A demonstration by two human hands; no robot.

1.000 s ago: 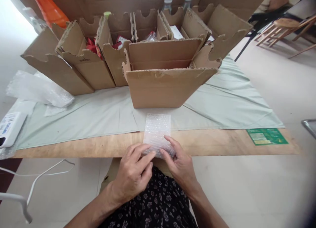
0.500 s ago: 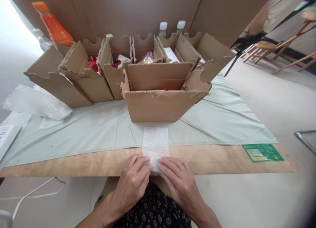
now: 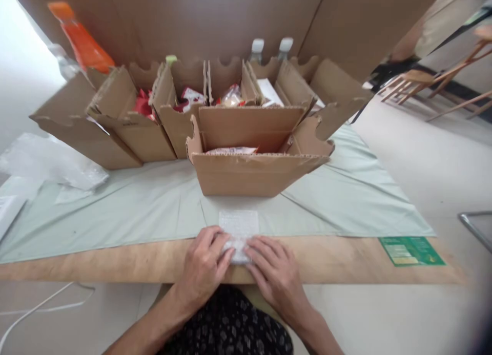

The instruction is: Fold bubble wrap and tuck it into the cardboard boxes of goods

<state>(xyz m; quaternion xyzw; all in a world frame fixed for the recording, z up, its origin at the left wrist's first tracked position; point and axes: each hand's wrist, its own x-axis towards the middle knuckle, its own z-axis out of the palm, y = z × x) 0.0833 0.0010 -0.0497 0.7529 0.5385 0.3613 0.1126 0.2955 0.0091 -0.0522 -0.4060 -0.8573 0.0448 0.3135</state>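
A small sheet of bubble wrap (image 3: pixel 238 224) lies on the wooden table edge, its near end rolled up. My left hand (image 3: pixel 203 270) and my right hand (image 3: pixel 274 275) press on that rolled end from either side, fingers curled over it. Just beyond stands an open cardboard box (image 3: pixel 249 173) with a flat packet inside.
A pale green cloth (image 3: pixel 134 211) covers the table. Several open cardboard boxes (image 3: pixel 126 119) with red and white packets stand behind. Loose bubble wrap (image 3: pixel 49 163) lies at the left, an orange bottle (image 3: pixel 80 37) at the back left, a green card (image 3: pixel 411 250) at the right.
Both hands have rolled the near end of the bubble wrap forward, so the flat part is shorter. The view has tilted up a little.
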